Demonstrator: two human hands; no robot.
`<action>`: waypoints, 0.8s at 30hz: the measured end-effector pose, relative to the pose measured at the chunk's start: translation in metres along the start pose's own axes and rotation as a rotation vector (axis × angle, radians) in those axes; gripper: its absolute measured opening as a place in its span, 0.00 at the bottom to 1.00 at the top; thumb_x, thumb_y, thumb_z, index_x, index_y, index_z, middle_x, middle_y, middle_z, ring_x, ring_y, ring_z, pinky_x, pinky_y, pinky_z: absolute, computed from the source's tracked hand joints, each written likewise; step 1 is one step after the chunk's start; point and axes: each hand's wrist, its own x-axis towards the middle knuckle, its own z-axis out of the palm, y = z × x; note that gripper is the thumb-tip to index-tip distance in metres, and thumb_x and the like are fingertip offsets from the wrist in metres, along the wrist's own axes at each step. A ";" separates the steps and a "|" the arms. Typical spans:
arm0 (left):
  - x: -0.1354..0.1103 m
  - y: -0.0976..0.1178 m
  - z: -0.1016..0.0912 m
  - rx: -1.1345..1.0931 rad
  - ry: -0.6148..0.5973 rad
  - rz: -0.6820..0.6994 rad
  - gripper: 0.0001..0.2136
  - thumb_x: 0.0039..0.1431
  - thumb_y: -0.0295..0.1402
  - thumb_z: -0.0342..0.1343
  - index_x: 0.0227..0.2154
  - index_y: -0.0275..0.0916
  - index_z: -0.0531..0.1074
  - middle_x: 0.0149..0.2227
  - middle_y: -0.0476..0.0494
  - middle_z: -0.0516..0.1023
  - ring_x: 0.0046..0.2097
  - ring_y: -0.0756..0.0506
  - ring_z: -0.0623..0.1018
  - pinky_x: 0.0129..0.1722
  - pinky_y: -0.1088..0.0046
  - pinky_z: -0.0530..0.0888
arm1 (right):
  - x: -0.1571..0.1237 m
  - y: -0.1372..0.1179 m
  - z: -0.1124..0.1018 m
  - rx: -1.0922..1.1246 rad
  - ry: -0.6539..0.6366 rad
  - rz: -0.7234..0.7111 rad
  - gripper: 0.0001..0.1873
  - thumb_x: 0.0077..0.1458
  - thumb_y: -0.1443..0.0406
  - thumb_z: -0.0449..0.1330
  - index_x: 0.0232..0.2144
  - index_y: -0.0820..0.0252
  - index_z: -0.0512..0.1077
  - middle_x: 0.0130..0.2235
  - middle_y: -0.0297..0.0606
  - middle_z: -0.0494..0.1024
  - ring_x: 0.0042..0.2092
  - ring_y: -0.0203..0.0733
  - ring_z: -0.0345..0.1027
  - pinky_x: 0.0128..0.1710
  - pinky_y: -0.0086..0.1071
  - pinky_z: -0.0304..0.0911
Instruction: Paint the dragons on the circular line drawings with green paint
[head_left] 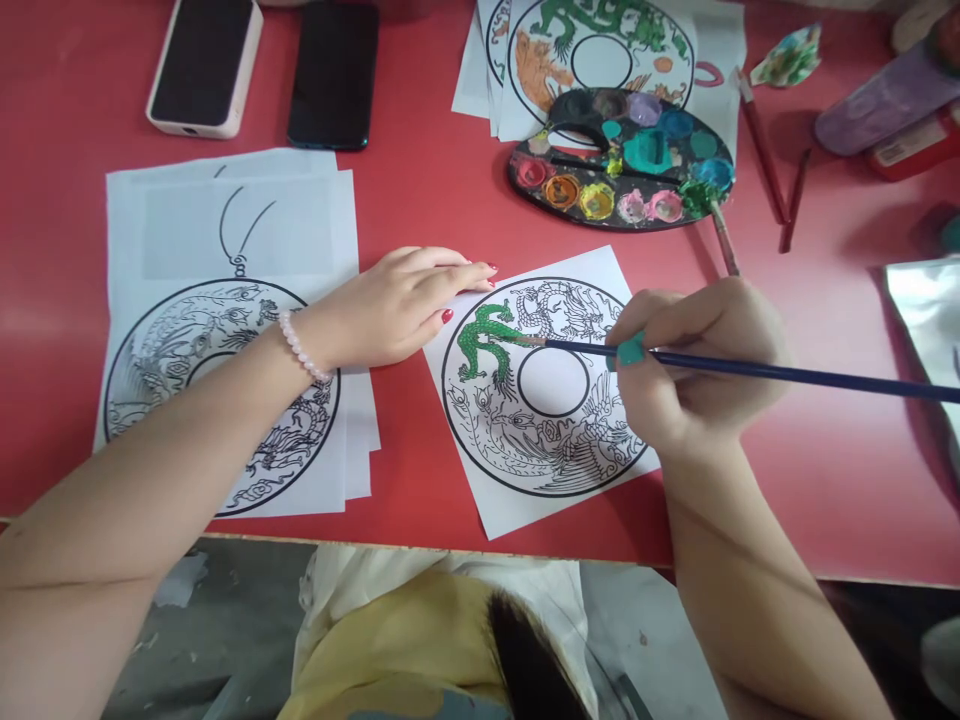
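My right hand (705, 360) grips a paintbrush (825, 377) with a long dark blue handle. Its bristles touch a green-painted dragon (480, 335) on a white sheet (499, 500) printed with a ring of line-drawn dragons and phoenixes. The rest of that ring is uncoloured. My left hand (397, 310) lies flat with its fingers stretched out, the fingertips at the sheet's upper left edge. Beyond my right hand, a second brush (724, 235) leans at the palette's green well; its lower end is hidden behind the hand.
A black paint palette (555, 205) overlaps coloured sheets (517, 120) at the back. Printed sheets (127, 220) lie under my left forearm. Two phones (199, 65) are at the back left. Loose brushes (765, 150), a purple bottle (885, 100) and a red container (911, 145) lie right.
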 end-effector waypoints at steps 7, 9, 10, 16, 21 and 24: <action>-0.001 -0.002 0.002 0.054 0.039 0.045 0.23 0.60 0.22 0.45 0.59 0.36 0.57 0.56 0.40 0.69 0.58 0.43 0.66 0.58 0.63 0.64 | 0.001 0.001 -0.001 0.025 0.035 -0.001 0.12 0.37 0.77 0.51 0.22 0.56 0.56 0.21 0.26 0.58 0.21 0.31 0.59 0.16 0.29 0.49; 0.000 -0.002 0.002 0.051 0.021 0.028 0.23 0.60 0.23 0.45 0.59 0.37 0.57 0.56 0.41 0.68 0.58 0.43 0.66 0.58 0.63 0.63 | 0.000 0.001 -0.002 0.003 0.044 0.009 0.12 0.37 0.77 0.51 0.22 0.56 0.56 0.21 0.26 0.58 0.21 0.31 0.59 0.16 0.29 0.49; 0.000 -0.002 0.001 0.045 0.009 0.014 0.23 0.61 0.23 0.45 0.59 0.38 0.57 0.57 0.41 0.67 0.59 0.43 0.65 0.58 0.62 0.63 | 0.000 0.001 -0.003 -0.006 0.048 0.017 0.11 0.36 0.76 0.51 0.21 0.56 0.56 0.21 0.26 0.59 0.20 0.31 0.59 0.17 0.29 0.49; 0.001 0.002 -0.001 0.026 -0.011 -0.017 0.23 0.61 0.23 0.45 0.59 0.38 0.58 0.57 0.41 0.68 0.59 0.42 0.65 0.58 0.59 0.62 | -0.002 0.005 -0.010 -0.110 0.132 0.067 0.08 0.37 0.74 0.52 0.20 0.56 0.59 0.20 0.27 0.61 0.19 0.31 0.58 0.16 0.29 0.49; 0.001 0.003 -0.002 0.017 -0.027 -0.027 0.23 0.62 0.24 0.44 0.60 0.41 0.57 0.57 0.42 0.68 0.59 0.41 0.65 0.58 0.57 0.62 | 0.000 0.008 -0.013 -0.071 0.155 0.022 0.09 0.35 0.75 0.52 0.20 0.56 0.59 0.19 0.27 0.61 0.18 0.31 0.58 0.14 0.30 0.49; 0.001 0.003 -0.003 0.014 -0.031 -0.036 0.24 0.62 0.24 0.44 0.61 0.41 0.56 0.57 0.42 0.67 0.59 0.41 0.65 0.58 0.57 0.62 | 0.000 0.007 -0.012 -0.015 0.089 -0.001 0.10 0.35 0.76 0.52 0.21 0.56 0.60 0.20 0.28 0.62 0.19 0.31 0.60 0.15 0.29 0.49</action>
